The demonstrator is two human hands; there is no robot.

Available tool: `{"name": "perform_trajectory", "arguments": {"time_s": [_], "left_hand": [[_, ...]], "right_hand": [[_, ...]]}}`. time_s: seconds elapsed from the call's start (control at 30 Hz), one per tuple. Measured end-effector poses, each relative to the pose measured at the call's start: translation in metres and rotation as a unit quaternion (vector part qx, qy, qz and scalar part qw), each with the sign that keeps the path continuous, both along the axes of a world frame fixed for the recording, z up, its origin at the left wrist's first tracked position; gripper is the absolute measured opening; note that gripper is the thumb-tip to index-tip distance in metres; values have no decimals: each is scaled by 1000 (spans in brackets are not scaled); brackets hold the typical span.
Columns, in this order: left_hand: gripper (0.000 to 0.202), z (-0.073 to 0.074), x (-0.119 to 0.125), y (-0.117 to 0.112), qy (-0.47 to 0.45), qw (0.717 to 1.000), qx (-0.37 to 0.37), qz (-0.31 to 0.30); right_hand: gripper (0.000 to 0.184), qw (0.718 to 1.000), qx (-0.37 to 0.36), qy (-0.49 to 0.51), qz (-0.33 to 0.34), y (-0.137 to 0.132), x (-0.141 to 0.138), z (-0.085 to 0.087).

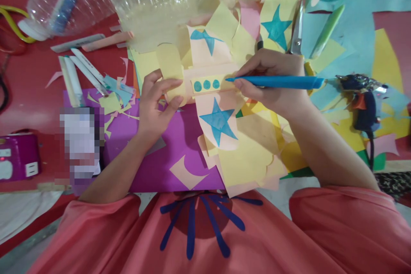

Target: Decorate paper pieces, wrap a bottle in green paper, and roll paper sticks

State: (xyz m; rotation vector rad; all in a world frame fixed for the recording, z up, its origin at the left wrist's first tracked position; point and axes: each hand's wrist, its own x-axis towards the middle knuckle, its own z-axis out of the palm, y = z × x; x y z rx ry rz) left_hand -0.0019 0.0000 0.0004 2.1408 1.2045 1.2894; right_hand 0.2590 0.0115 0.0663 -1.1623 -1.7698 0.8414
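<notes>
A blue marker [282, 81] lies across the fingers of my right hand [272, 79], which is closed around it. Its tip points left, beside a row of three blue-green dots on a pale yellow strip [208, 90]. That strip lies across a paper cutout with a blue star [219, 120] below it and another blue star [209, 42] above. My left hand [160, 105] pinches the rounded yellow paper end [173, 62] at the cutout's left side, thumb and fingers on its right edge.
Clear plastic bottles [160, 4] lie along the back. Several markers [86, 70] and paper scraps are at the left, near a pixelated object [81, 141]. Scissors [298, 28] and a green cutter [328, 32] are behind my right hand. A dark corded tool [366, 107] sits far right.
</notes>
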Motion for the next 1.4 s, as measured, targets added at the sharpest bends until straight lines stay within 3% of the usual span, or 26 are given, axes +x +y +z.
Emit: {"name": "perform_trajectory", "arguments": {"time_s": [0.13, 0.4, 0.63, 1.4], "left_hand": [[29, 1, 1, 0, -1, 1000, -15, 13], [31, 0, 1, 1, 5, 1000, 26, 0], [30, 3, 3, 0, 1, 999, -34, 28], [32, 1, 1, 1, -9, 1000, -30, 5]], "right_hand": [[12, 1000, -22, -20, 0, 2, 1, -2], [18, 999, -30, -21, 15, 2, 1, -3], [11, 999, -25, -17, 37, 3, 1, 0], [10, 997, -23, -3, 76, 7, 7, -2]]}}
